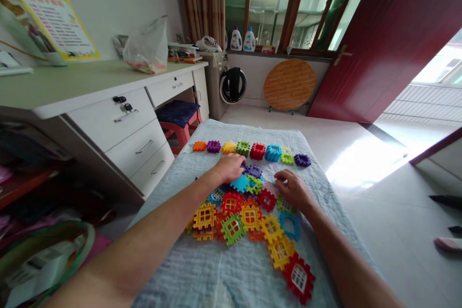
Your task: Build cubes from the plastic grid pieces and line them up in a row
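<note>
The left hand (231, 166) reaches over the back of the heap of plastic pieces (231, 202), its fingers bent down beside a purple piece (253, 171); whether they pinch anything I cannot tell, as the fingertips are hidden. The right hand (291, 186) hangs at the heap's right side with its fingers loosely curved, thumb apart, and nothing visible between them.

The purple piece lies toward the far edge of the cloth-covered tabletop (173, 279), between the heap and a row of pieces (243, 148) running parallel to that edge, sorted by colour and partly stacked. The heap spreads over the middle, trailing through yellow pieces (281, 251) to a red piece (299, 278) nearer the right edge.

The pieces look like light, stiff moulded plastic, probably slightly slick but unlikely to break easily. Their notched rims should give good purchase: a thumb-and-finger pinch across two opposite sides seems best, keeping off the thin window bars. Overlapping teeth may snag neighbours, so a straight lift would suit.
</note>
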The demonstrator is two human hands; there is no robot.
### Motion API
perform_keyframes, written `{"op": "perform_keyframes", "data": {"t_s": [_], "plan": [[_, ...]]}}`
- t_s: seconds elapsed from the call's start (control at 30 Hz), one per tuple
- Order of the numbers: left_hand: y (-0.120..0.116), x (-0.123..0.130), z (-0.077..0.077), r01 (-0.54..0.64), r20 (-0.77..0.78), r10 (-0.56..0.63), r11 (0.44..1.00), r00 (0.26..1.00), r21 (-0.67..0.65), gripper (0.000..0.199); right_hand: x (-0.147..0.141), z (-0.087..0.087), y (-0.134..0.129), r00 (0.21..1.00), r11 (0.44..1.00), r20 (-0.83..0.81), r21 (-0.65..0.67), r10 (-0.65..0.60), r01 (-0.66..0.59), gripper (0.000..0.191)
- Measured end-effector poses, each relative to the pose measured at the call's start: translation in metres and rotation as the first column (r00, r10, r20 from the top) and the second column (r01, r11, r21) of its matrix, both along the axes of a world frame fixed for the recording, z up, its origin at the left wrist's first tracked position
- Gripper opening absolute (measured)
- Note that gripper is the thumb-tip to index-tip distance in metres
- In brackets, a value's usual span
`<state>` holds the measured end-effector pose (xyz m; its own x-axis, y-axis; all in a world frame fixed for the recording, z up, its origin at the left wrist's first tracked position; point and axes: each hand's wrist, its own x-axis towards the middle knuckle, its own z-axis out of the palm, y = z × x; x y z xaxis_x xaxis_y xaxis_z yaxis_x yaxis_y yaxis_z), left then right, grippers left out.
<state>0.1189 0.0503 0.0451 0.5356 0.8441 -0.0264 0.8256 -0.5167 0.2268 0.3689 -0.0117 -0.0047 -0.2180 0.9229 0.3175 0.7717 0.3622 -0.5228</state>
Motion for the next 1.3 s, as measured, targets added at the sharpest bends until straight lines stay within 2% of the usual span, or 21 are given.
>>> {"op": "perform_keyframes", "data": {"t_s": [0.13, 0.23, 0.33, 0.47, 0.57, 0.67, 0.77, 0.87, 1.0, 1.1, 1.2, 1.3], "plan": [[0.006, 0.010, -0.010, -0.030, -0.052, 0.027, 0.998, 0.998, -0.048, 0.046, -0.001, -0.002, 0.001, 0.999, 0.999, 0.032, 0.042, 0.018, -0.019, 0.015], [0.003, 0.011, -0.011, 0.002, -0.035, -0.004, 0.998, 0.999, -0.066, 0.054, -0.002, -0.002, 0.002, 1.000, 0.999, 0.027, 0.051, 0.015, -0.016, 0.018], [-0.002, 0.009, -0.007, 0.098, 0.125, -0.089, 0.993, 0.988, -0.072, 0.053, -0.006, -0.001, 0.002, 1.000, 0.999, 0.011, 0.033, 0.006, -0.007, 0.023], [-0.014, 0.005, 0.001, 0.191, 0.403, -0.177, 0.982, 0.898, 0.004, 0.042, -0.018, -0.003, 0.003, 1.000, 0.999, 0.002, 0.040, 0.009, -0.009, 0.039], [-0.026, -0.001, 0.006, 0.179, 0.529, -0.185, 0.982, 0.828, 0.063, 0.037, -0.028, -0.004, 0.006, 0.999, 0.999, 0.045, 0.031, 0.016, -0.018, 0.051], [-0.035, -0.007, 0.004, 0.120, 0.602, -0.107, 0.993, 0.791, 0.017, 0.035, -0.034, -0.005, 0.010, 0.993, 0.999, 0.113, -0.032, 0.040, -0.037, 0.051], [-0.041, -0.013, -0.003, 0.068, 0.595, -0.038, 0.997, 0.803, -0.028, 0.037, -0.034, -0.007, 0.014, 0.991, 0.997, 0.117, -0.037, 0.065, -0.061, 0.047], [-0.045, -0.016, -0.010, 0.021, 0.562, -0.008, 1.000, 0.827, -0.018, 0.037, -0.028, -0.009, 0.014, 0.997, 0.997, 0.019, 0.009, 0.077, -0.077, 0.057], [-0.053, -0.020, -0.013, -0.019, 0.550, -0.017, 0.998, 0.835, 0.059, 0.032, -0.017, -0.011, 0.008, 0.982, 0.995, -0.165, 0.002, 0.094, -0.095, 0.069], [-0.058, -0.023, -0.012, 0.025, 0.497, -0.064, 0.996, 0.866, 0.084, 0.027, -0.008, -0.010, 0.003, 0.970, 0.998, -0.240, -0.050, 0.033, -0.047, 0.067], [-0.058, -0.023, -0.013, 0.076, 0.409, -0.102, 0.994, 0.907, 0.077, 0.026, 0.001, -0.006, 0.001, 0.982, 0.997, -0.180, -0.059, -0.051, 0.041, 0.063], [-0.056, -0.021, -0.016, 0.080, 0.370, -0.102, 0.994, 0.923, 0.074, 0.016, 0.009, -0.004, 0.000, 0.996, 0.995, -0.014, -0.051, -0.087, 0.087, 0.058]]}}
